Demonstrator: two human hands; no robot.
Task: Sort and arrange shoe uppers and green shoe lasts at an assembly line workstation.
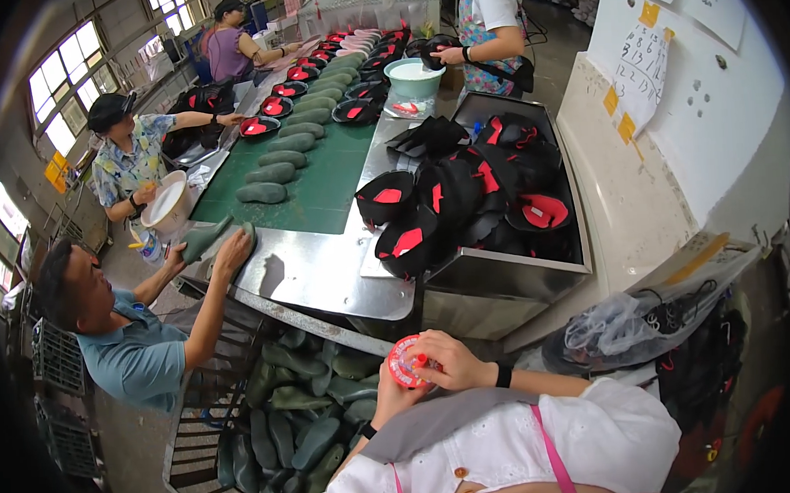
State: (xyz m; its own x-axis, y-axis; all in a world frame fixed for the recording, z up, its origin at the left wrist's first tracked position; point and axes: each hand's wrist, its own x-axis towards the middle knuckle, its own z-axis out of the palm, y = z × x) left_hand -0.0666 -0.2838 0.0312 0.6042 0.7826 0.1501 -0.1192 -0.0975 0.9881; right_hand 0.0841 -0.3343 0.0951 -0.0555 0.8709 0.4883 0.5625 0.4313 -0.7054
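Close to my body, a round red container (404, 364) with pale printing on top is held up by my left hand (389, 398), its fingers closed around the side. Over its top reaches my right hand (455, 360), fingers bent and together at a small red cap (421, 360). The container's lower part is hidden by my hands. Beneath and to the left of them stands a barred metal crate (184, 432) holding many dark green shoe lasts (315, 442).
Ahead is a metal table (317, 281) with a green belt (225, 201) carrying rows of lasts and black shoe uppers. A steel bin (519, 272) heaped with black-and-red uppers (450, 187) stands right of it. A person (135, 346) at left holds lasts; other people work farther along.
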